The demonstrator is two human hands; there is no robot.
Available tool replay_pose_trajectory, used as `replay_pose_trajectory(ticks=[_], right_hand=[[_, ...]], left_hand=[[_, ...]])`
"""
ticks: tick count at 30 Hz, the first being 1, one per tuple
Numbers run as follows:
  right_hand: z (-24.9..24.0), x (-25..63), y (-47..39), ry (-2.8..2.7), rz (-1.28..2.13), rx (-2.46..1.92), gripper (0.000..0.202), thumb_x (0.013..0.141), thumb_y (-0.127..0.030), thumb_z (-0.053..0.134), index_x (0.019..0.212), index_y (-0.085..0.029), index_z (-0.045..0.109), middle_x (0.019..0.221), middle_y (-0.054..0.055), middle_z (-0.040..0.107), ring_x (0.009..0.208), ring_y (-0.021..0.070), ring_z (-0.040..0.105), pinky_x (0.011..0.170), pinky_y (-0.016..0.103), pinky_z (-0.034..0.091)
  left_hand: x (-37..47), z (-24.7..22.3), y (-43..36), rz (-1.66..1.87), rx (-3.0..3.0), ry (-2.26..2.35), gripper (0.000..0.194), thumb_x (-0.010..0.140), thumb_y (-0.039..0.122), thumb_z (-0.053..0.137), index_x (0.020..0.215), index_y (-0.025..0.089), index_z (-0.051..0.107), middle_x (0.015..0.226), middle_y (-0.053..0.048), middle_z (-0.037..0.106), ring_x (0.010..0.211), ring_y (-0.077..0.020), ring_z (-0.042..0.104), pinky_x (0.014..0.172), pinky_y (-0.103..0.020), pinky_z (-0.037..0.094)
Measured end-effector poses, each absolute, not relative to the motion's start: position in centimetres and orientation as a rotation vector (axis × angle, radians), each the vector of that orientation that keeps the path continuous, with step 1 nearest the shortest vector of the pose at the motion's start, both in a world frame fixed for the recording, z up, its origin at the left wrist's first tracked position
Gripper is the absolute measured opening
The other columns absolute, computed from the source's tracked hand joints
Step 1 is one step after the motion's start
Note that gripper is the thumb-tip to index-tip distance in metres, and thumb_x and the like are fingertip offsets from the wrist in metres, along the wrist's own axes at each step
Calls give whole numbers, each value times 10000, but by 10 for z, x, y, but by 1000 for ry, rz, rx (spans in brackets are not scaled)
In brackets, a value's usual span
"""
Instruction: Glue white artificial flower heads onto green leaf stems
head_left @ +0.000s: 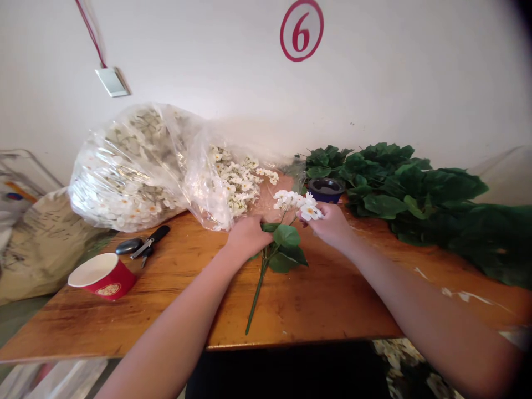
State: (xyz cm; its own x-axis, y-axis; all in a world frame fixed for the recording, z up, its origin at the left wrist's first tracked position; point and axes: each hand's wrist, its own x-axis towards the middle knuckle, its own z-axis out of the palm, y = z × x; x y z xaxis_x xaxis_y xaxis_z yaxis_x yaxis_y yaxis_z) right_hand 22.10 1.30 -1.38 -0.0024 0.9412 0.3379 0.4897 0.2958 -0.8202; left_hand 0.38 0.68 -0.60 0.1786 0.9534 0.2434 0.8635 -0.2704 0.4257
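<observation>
My left hand (250,237) is closed around the upper part of a green artificial stem (256,296) with several round leaves (286,235). The stem's lower end points toward the table's front edge. Just above the leaves, my right hand (330,223) pinches a white artificial flower sprig (310,206) with yellow centres. More white blossoms (286,198) stand beside it, over the leafy stem. Whether the sprig is joined to the stem cannot be made out. Behind my right hand sits a dark blue round tub (326,190) with dark contents.
A clear plastic bag (137,166) full of white flowers lies at the back left, with loose flowers (241,185) at its mouth. Green leaf bunches (415,188) are heaped on the right. A red paper cup (103,277) and keys (143,244) lie on the wooden table (324,310).
</observation>
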Motion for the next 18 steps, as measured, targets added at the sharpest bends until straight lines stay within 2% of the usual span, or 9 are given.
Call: replay_pose_trajectory(ticks=[3, 5, 11, 18], right_hand=[[-15, 220, 12, -1687, 574, -1332, 198, 737, -352, 633, 759, -159, 670, 657, 43, 671, 568, 169, 549, 521, 258, 366], [-17, 221, 14, -1718, 580, -1343, 173, 735, -324, 622, 765, -161, 671, 671, 42, 673, 585, 176, 560, 529, 259, 367], [-22, 222, 20, -1752, 573, -1385, 147, 724, -292, 600, 757, -167, 669, 680, 44, 677, 628, 193, 587, 541, 258, 373], [-31, 219, 24, -1808, 483, -1443, 144, 762, -305, 600, 779, -172, 651, 750, 50, 691, 711, 201, 624, 576, 253, 373]], left_hand=[[3, -6, 7, 575, 2284, 1708, 8, 673, 206, 612, 678, 206, 619, 683, -56, 657, 648, -206, 596, 553, -281, 380], [2, -6, 7, 664, 2282, 1687, 52, 684, 180, 595, 702, 210, 634, 700, -50, 670, 663, -207, 609, 566, -281, 392], [1, -2, 6, 1134, 2137, 1670, 231, 766, 220, 615, 993, 231, 657, 956, -52, 720, 871, -231, 652, 758, -325, 476], [12, -9, -3, 1228, 2375, 1769, 320, 789, 212, 613, 1107, 241, 600, 1014, -54, 694, 1001, -259, 607, 910, -404, 439]])
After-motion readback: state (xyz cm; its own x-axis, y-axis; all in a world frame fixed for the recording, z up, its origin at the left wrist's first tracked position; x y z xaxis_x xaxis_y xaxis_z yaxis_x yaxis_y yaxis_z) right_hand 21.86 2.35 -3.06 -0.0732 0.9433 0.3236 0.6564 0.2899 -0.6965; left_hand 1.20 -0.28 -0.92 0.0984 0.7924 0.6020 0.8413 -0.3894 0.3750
